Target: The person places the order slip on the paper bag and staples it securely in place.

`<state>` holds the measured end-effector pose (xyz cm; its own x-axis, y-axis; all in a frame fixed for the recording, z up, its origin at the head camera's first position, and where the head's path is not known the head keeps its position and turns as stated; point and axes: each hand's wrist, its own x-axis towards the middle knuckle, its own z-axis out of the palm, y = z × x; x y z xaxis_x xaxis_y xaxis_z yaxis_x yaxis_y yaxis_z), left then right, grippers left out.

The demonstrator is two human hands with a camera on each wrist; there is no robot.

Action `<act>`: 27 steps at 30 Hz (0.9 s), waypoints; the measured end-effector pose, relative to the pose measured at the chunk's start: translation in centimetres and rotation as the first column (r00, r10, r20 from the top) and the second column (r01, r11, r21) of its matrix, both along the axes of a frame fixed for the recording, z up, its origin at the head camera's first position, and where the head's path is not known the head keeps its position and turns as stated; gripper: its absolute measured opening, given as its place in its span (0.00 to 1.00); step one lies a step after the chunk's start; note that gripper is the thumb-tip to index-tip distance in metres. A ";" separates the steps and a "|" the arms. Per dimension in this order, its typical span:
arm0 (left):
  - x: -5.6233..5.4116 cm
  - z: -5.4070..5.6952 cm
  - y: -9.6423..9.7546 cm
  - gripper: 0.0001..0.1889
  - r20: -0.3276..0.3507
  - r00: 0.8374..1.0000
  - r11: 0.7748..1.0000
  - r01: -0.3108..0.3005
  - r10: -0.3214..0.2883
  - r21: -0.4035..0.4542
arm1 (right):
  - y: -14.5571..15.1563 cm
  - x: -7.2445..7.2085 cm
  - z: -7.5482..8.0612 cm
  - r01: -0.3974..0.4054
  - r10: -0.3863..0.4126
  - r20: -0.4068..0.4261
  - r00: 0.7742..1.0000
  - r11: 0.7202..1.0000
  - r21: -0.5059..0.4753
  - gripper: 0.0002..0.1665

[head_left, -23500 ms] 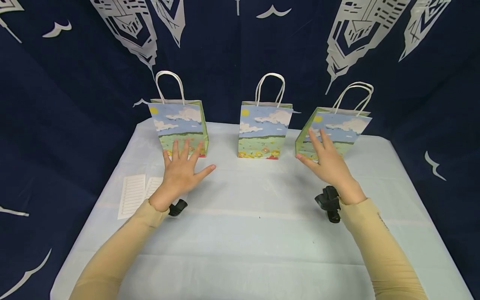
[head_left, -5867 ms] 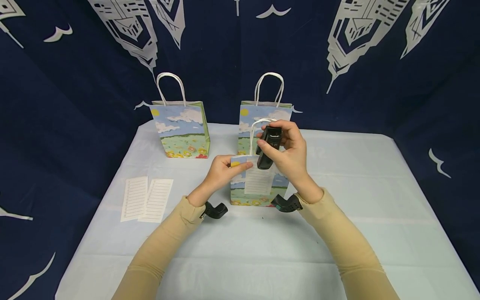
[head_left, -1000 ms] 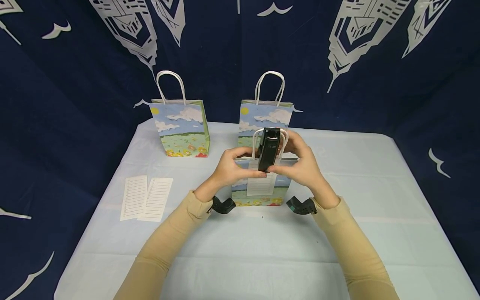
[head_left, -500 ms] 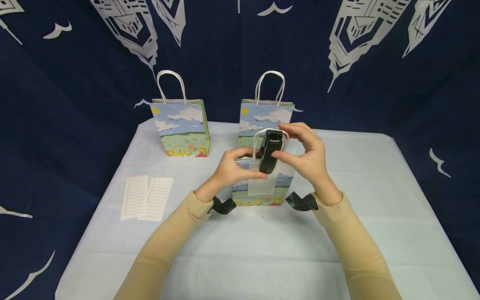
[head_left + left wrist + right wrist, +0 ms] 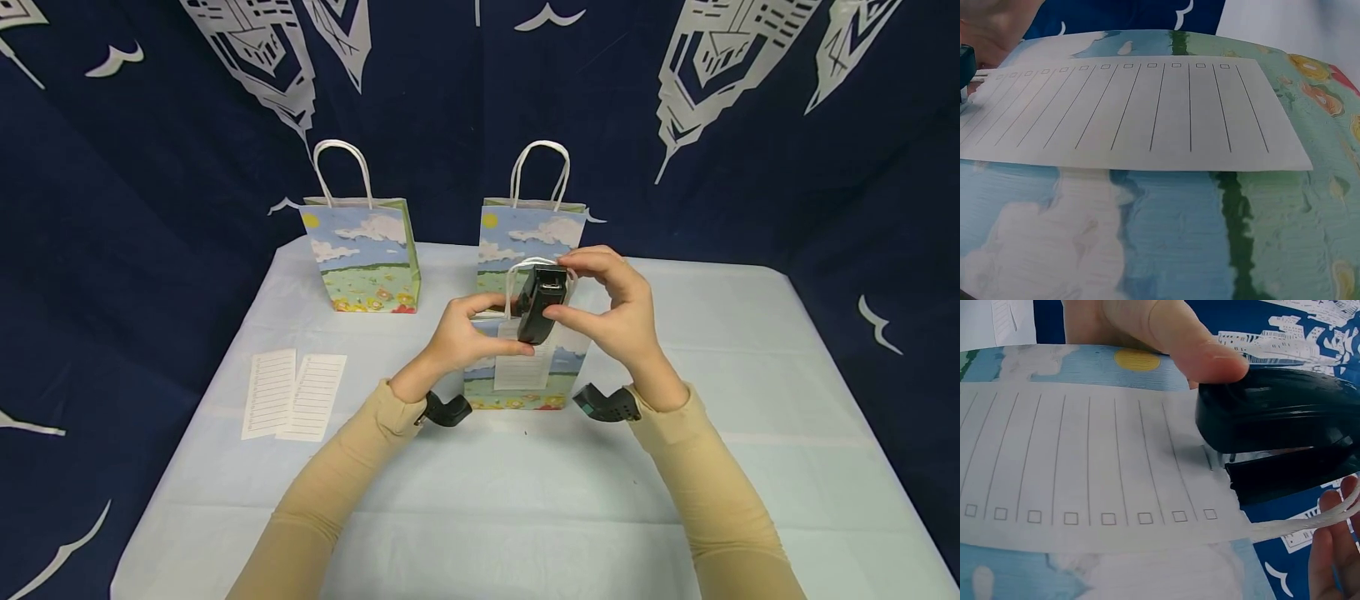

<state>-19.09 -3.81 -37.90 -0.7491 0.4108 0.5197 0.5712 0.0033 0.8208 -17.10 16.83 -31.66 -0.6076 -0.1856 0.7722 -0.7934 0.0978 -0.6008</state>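
A black stapler (image 5: 542, 304) stands tilted over the top edge of a small paper bag (image 5: 566, 367) with a printed meadow and sky. In the right wrist view the end of a white ruled slip (image 5: 1079, 469) lies between the stapler's arms, flat against the bag. My right hand (image 5: 626, 325) grips the stapler's upper part, thumb in front and fingers behind. My left hand (image 5: 468, 337) pinches the stapler's lower front end, with its thumb in front and fingers partly hidden behind the bag. The left wrist view shows the slip's ruled lines and little boxes.
Two matching paper bags, one at the left (image 5: 360, 258) and one in the middle (image 5: 528, 229), stand at the back of the white-covered table (image 5: 750, 500). Two more ruled slips (image 5: 311, 398) overlap at the left. A dark blue printed curtain (image 5: 420, 100) hangs behind.
The third bag has come from the back right to the front, with a slip on it. Since 5.9 s ago my left hand has joined at the stapler. My right hand has lately shifted up it.
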 end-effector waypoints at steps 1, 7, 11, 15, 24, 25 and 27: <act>0.0 0.0 0.0 0.29 -0.002 1.000 1.000 0.001 -0.001 0.002 | 0.0 0.1 0.1 -0.008 0.008 0.003 1.000 1.000 0.001 0.37; 0.1 0.1 -0.1 0.32 0.018 1.000 1.000 0.009 -0.008 -0.014 | 0.0 0.3 0.5 -0.067 0.068 0.027 0.997 0.997 -0.041 0.34; 0.3 0.0 -0.6 0.35 0.066 0.998 0.999 0.019 -0.017 -0.032 | -0.2 0.5 0.6 -0.065 0.069 0.042 0.997 0.994 -0.084 0.32; 0.7 0.0 -1.3 0.28 0.077 0.996 0.999 0.031 -0.033 0.021 | -0.3 0.5 0.7 -0.072 0.076 0.028 0.997 0.988 -0.138 0.32; 0.7 -0.4 -2.6 0.07 0.019 0.998 0.986 -0.059 0.057 0.157 | 0.0 0.5 1.0 -0.105 0.110 0.006 0.994 0.962 -0.252 0.31; 0.4 -0.8 -2.6 0.07 0.024 0.998 0.983 -0.062 0.059 0.172 | 0.0 0.6 1.0 -0.112 0.122 0.019 0.992 0.955 -0.276 0.30; -0.1 -1.4 -2.6 0.07 0.022 0.998 0.979 -0.069 0.066 0.192 | 0.2 0.8 1.1 -0.124 0.146 0.043 0.988 0.938 -0.324 0.28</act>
